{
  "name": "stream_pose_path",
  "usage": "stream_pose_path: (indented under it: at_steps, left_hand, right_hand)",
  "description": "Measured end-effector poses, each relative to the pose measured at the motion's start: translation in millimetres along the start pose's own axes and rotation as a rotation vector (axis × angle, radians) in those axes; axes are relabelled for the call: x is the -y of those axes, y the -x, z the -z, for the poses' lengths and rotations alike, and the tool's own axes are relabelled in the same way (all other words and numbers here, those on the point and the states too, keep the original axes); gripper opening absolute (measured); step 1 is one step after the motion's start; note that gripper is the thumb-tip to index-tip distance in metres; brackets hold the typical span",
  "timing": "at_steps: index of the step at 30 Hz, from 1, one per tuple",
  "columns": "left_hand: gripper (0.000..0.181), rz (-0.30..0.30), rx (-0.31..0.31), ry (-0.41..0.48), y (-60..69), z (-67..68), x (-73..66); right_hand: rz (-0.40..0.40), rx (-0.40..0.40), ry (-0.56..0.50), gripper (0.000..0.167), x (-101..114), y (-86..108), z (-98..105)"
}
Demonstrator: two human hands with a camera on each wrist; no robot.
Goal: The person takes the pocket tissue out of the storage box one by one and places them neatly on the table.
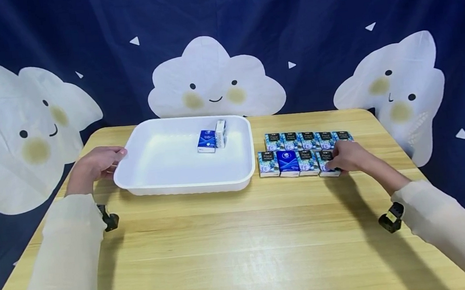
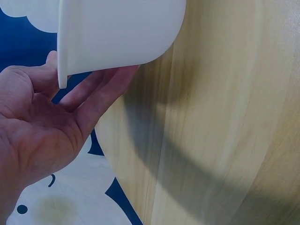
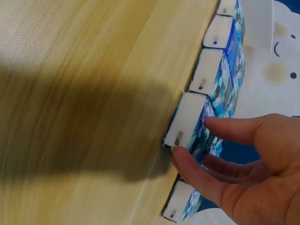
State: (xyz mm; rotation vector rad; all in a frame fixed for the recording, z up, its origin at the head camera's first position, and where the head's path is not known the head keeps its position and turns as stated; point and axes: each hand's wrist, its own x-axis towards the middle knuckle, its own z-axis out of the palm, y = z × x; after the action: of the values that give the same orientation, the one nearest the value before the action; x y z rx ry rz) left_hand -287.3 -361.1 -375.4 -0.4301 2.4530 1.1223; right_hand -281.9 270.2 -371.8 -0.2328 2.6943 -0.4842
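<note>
My left hand [image 1: 98, 163] holds the left rim of a white plastic tray [image 1: 186, 187], thumb at the rim and fingers beneath it, as the left wrist view shows [image 2: 51, 112]. Two small tissue packs are inside the tray: a dark blue one [image 1: 206, 142] lying flat, and a pale-sided one [image 1: 221, 133] on edge beside it. Right of the tray, my right hand [image 1: 347, 155] pinches the rightmost flower-printed tissue pack [image 3: 185, 123] of the front row. Its thumb lies on the printed face, its index finger at a corner of the white side.
Several more flower-printed packs [image 1: 274, 141] form a back row. The front row also has flower-printed packs [image 1: 268, 164] and one dark blue pack [image 1: 288, 162]. All rest on a wooden table [image 1: 243, 243] before a navy curtain [image 1: 218, 4] with cloud faces.
</note>
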Motion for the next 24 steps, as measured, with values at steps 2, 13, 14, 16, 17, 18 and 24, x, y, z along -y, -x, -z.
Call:
stream_pose_path:
  at_steps: [2, 13, 14, 16, 17, 18, 24]
  left_hand:
    - [0.061, 0.001, -0.001, -0.002, 0.1, -0.1, -0.1]
    - [0.062, 0.003, 0.007, 0.0, -0.5, 0.3, 0.4]
    - [0.062, 0.003, 0.006, -0.003, -0.8, 0.4, 0.4]
    - [0.061, 0.004, 0.006, -0.003, -1.2, 0.6, 0.5]
    - [0.061, 0.004, 0.005, -0.002, -1.3, 0.6, 0.5]
    - [0.061, 0.004, 0.005, -0.001, -1.3, 0.6, 0.4]
    - [0.061, 0.011, 0.011, -0.008, -2.0, 1.0, 0.4]
  right_hand:
    - [0.002, -0.005, 0.0, 0.028, 0.9, -0.4, -0.5]
    - [-0.007, -0.008, -0.006, 0.029, 2.8, -1.4, 1.6]
    - [-0.007, -0.008, -0.007, 0.03, 2.9, -1.4, 1.6]
    - [-0.006, -0.008, -0.009, 0.03, 2.8, -1.2, 1.5]
    - [-0.005, -0.009, -0.01, 0.03, 2.9, -1.2, 1.4]
    - [-0.005, -0.01, -0.011, 0.03, 3.0, -1.1, 1.3]
    - [-0.008, -0.007, -0.01, 0.033, 2.7, -1.5, 1.2]
